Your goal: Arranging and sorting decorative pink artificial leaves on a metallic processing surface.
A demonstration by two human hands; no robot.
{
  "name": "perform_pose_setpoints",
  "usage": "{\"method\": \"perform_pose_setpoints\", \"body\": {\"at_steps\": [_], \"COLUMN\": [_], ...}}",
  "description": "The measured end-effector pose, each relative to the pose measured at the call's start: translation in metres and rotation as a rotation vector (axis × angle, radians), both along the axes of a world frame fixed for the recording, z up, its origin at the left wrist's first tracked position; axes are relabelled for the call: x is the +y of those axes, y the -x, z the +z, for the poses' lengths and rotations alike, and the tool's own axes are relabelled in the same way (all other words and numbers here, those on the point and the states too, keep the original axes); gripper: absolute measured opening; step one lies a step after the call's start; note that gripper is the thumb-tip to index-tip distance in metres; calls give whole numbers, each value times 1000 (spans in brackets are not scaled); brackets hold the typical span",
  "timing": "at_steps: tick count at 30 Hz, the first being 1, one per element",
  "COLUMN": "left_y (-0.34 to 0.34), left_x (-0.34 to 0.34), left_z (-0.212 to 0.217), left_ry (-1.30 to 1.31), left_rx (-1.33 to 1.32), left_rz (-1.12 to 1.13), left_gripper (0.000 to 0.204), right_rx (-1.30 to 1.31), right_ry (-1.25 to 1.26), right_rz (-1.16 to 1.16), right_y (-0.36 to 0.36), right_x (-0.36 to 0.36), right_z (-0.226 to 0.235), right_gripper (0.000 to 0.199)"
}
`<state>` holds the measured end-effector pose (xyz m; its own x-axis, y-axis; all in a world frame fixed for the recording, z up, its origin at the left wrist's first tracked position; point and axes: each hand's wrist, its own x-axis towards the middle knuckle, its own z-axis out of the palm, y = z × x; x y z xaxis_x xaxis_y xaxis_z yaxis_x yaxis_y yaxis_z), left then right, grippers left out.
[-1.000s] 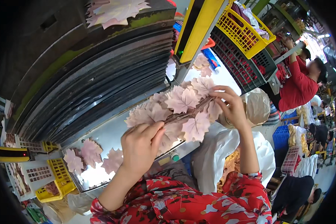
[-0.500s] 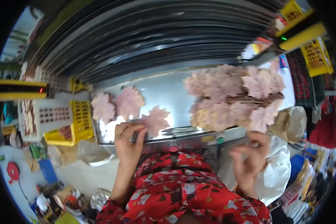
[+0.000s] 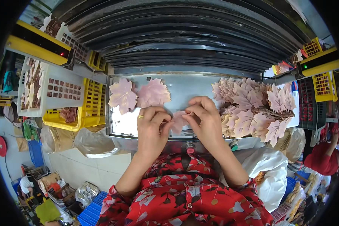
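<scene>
Both hands pinched on one pale pink fabric leaf [image 3: 178, 122] at the front edge of the steel table [image 3: 184, 84]: left hand [image 3: 151, 126] gripping its left rim, right hand [image 3: 204, 120] its right. Likely very light, thin and limp, prone to fold or flutter; best held at the edges or by the stem end with fingertips, no squeeze needed. Two loose leaves [image 3: 137, 95] lying flat behind; a wired leaf bundle [image 3: 252, 109] heaped to the right. White basket [image 3: 49, 88] at far left.

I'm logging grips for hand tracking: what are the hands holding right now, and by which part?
Both the left hand and the right hand pinch one pink fabric maple leaf between them, fingertips on its opposite side edges, over the metal tray.
</scene>
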<state>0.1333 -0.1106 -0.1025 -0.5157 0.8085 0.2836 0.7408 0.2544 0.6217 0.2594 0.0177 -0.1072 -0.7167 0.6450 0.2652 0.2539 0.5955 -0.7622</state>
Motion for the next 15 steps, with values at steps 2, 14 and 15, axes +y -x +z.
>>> {"method": "perform_pose_setpoints", "body": {"at_steps": [2,14,15], "left_y": [0,6,6], "left_x": [-5,-14,-13], "left_z": [1,-1,1], "left_ry": [21,-19,-20], "left_rx": [-88,-610,-596], "left_rz": [5,233,213], "left_gripper": [18,9,9], "right_rx": [3,144,163], "right_ry": [61,960,923], "right_rz": [42,200,193], "right_y": [3,3,6], "right_x": [5,2,1], "right_z": [-2,-8,-13], "right_gripper": [13,18,18]}}
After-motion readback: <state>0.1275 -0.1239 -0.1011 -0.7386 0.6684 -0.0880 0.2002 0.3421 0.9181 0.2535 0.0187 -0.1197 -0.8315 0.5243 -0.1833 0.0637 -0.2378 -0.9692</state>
